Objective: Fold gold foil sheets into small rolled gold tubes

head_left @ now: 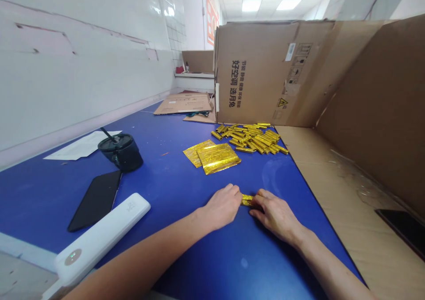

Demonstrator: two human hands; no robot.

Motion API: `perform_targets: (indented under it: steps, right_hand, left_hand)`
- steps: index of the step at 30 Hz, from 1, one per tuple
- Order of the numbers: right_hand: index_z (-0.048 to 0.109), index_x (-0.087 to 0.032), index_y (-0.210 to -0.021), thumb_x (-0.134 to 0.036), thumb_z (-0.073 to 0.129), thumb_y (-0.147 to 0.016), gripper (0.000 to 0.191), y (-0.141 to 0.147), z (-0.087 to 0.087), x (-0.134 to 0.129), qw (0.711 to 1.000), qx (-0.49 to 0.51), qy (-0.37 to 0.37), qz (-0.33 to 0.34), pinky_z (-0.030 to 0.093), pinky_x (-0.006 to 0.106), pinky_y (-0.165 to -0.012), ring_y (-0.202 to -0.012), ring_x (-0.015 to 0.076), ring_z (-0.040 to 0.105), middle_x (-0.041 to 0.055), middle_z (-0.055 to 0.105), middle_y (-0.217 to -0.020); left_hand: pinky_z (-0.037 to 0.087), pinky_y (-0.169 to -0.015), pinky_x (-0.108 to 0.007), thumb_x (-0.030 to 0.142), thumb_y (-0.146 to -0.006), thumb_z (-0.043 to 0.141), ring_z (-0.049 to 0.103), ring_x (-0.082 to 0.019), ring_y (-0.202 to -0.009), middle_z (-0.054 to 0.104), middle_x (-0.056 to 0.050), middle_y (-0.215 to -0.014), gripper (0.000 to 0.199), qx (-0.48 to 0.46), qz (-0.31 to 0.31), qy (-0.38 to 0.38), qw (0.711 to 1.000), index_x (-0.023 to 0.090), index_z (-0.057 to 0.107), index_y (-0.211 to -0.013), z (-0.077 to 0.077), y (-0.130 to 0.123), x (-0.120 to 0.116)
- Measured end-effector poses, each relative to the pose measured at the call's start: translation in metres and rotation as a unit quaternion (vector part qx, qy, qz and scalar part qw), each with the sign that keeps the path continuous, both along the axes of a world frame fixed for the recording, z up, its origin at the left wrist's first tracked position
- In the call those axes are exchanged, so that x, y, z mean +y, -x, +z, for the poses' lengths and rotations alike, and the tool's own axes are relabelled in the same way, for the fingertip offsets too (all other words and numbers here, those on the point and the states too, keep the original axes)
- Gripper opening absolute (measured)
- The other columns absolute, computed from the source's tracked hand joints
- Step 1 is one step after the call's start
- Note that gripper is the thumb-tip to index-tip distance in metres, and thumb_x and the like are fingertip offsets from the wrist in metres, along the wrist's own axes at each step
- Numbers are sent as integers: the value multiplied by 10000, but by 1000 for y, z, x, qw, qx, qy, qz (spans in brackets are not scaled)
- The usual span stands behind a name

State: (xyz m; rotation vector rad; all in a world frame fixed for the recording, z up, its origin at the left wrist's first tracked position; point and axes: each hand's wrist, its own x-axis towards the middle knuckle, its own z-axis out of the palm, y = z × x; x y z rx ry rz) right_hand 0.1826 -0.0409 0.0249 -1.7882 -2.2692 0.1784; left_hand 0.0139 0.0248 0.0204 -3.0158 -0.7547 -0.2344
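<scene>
Far left, a white sheet of paper [81,146] lies on the blue tabletop [159,189], just behind a dark tumbler with a straw [121,154]. Nearer the person are a black smartphone [95,200], lying face down or face up (cannot tell), and a long white device [99,233], probably a power bank, at the table's near edge. Further back, a flattened cardboard sheet [184,104] lies with a dark green cord [198,113] by it. At centre, the left hand [222,207] and right hand [274,216] are closed on a small gold foil roll [247,200], pinching it between them just above the tabletop or resting on it, hard to tell from this angle; the right fingers [262,198] partly hide it. Ahead of the hands are two flat gold foil sheets [212,157], one overlapping the other, and beyond them a loose pile of rolled gold foil tubes [249,138]. Behind the pile stands an upright cardboard panel [259,70] with black Chinese print, and a tan cardboard sheet [332,171] runs along the table's right side.
</scene>
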Motion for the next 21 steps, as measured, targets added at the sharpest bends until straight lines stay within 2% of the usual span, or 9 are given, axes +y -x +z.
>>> perform_targets:
  steps: [3,7,10,14,18,21]
  right_hand:
    - [557,-205,-754,-156,431,-798,142,1,0,0,1000,-1,0,-5,382,219,-646,-734,135,505,15,520,-779]
    - [570,-209,-734,-167,364,-834,233,0,-1,3,1000,15,10,-15,382,216,-635,-714,131,512,14,531,-745]
    - [575,-208,-749,-176,364,-830,228,-2,-1,6,999,35,24,-19,380,218,-644,-741,137,524,16,554,-755]
    - [544,-218,-800,-164,407,-789,148,-2,0,8,997,66,29,-40,368,225,-639,-748,140,532,-1,587,-775]
    - [532,-215,-756,-154,403,-776,144,0,2,10,996,60,35,-57,358,229,-631,-730,141,533,-2,596,-768]
    - [539,-213,-751,-149,397,-775,158,1,3,12,995,49,52,-64,358,226,-636,-737,140,537,5,604,-780]
  left_hand:
    - [410,-708,-298,143,-838,358,434,-191,-820,478,-72,-858,141,0,6,14,1000,135,497,-815,2,1,0]
    - [401,-741,-307,240,-814,462,432,-201,-852,477,-68,-879,118,-5,-1,31,1000,135,502,-850,3,2,1]
    - [391,-749,-293,192,-813,454,438,-183,-842,477,-52,-865,75,-17,-11,60,998,146,513,-819,2,3,5]
    - [388,-744,-276,154,-833,396,444,-165,-830,469,-40,-852,134,-33,-2,103,994,157,526,-803,1,3,10]
    - [389,-753,-282,225,-783,507,435,-178,-862,458,-42,-890,89,-37,-3,110,993,154,505,-835,5,6,9]
    - [392,-745,-272,195,-759,530,438,-174,-871,459,-36,-902,109,-36,-11,120,992,156,483,-850,8,9,10]
